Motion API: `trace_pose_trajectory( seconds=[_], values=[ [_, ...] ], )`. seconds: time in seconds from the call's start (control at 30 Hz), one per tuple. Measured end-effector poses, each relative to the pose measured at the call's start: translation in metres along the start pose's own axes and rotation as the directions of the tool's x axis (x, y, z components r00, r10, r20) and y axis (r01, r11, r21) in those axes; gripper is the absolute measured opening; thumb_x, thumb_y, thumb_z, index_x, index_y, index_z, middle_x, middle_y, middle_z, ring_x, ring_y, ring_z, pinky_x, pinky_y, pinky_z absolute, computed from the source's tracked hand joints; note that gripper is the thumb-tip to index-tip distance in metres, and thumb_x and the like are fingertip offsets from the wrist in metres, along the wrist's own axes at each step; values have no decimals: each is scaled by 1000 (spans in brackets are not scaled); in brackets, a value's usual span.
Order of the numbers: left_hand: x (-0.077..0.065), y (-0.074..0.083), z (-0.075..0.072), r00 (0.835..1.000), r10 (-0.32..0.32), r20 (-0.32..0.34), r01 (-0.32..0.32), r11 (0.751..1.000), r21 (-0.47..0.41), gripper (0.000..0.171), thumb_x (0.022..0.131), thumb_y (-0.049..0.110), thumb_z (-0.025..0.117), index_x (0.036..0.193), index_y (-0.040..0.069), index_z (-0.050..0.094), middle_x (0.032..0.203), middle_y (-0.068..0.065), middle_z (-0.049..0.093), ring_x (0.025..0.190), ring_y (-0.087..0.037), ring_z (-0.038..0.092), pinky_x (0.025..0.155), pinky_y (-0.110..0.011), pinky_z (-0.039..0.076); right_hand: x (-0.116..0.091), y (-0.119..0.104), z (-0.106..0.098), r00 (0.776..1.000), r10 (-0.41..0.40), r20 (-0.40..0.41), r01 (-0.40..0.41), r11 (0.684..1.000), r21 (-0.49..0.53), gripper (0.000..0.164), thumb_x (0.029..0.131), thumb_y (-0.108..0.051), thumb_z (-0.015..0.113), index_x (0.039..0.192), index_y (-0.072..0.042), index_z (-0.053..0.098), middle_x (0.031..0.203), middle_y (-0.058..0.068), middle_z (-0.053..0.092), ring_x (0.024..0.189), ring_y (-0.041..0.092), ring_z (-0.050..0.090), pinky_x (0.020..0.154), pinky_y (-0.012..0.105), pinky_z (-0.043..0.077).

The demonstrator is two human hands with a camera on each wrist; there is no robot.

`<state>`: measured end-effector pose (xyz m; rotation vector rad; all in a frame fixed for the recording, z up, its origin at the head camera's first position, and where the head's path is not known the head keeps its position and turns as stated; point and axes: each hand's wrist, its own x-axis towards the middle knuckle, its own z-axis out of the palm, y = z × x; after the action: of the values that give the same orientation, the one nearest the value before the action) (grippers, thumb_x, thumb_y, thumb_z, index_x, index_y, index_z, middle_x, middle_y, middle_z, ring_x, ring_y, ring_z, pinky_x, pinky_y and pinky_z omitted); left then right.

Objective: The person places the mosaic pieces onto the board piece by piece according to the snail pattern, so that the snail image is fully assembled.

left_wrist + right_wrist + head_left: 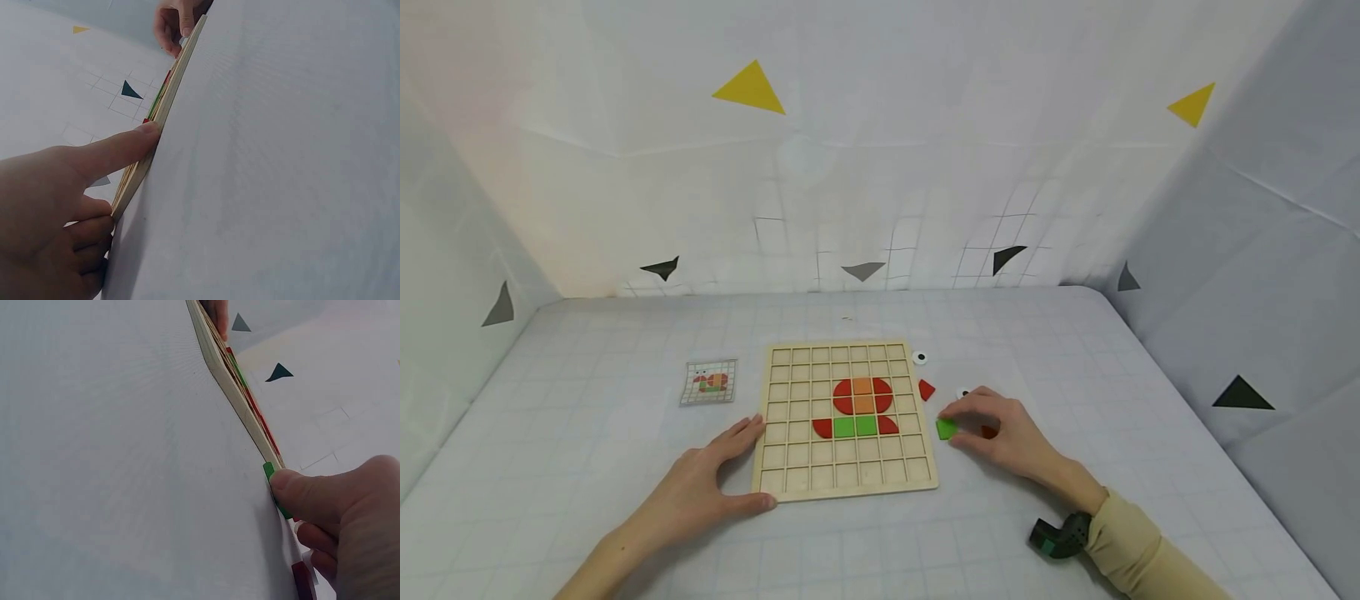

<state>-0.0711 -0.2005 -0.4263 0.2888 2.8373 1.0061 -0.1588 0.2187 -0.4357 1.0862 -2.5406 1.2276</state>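
Picking up a green tile (946,428) seems the step in hand: in the head view, it sits at three o'clock of the wooden board (797,455), pinched by the right hand (1000,429). The board's cells hold orange tiles (863,395), red pieces (843,398) and two green squares (844,427); many others are bare.

In the left wrist view, the left hand (56,200) is spread, thumb and fingers bracing the board's edge.

In the right wrist view, the thumb presses the tile; whether it is lifted, I cannot tell. The next move probably calls for raising it over the rim, squared to a cell.
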Motion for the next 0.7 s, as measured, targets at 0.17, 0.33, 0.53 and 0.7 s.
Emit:
trace_pose_trajectory(
  seconds=[0.17,0.33,0.53,0.7],
  values=[
    [0,-1,1,1000,3,-2,-3,1000,0,100,69,62,83,151,17,46,158,-5,41,145,-32,38,111,-59,37,1,-6,-2,999,-11,-41,9,998,-54,35,74,4,84,106,-6,73,99,6,69,92,19,61,71,24,52],
    [0,-1,1,1000,1,2,-1,1000,-3,101,69,62,82,151,17,46,158,-5,40,145,-32,38,111,-60,37,-1,4,-1,998,24,-51,-28,998,-65,35,75,0,85,106,-11,74,100,1,70,96,17,64,80,23,55],
    [0,-1,0,1000,-7,3,7,1000,0,101,69,63,82,152,18,45,158,-4,40,146,-32,38,110,-60,37,-5,28,2,998,15,-59,-20,996,-85,33,79,-14,86,109,-22,74,101,-10,68,97,9,64,86,15,50],
    [0,0,0,1000,-13,9,13,1000,3,100,69,63,82,152,20,45,159,-3,40,146,-33,37,110,-62,36,-3,24,1,995,57,-78,-63,995,-76,32,78,-17,87,106,-24,74,100,-9,70,96,11,65,86,22,52]
  ],
)
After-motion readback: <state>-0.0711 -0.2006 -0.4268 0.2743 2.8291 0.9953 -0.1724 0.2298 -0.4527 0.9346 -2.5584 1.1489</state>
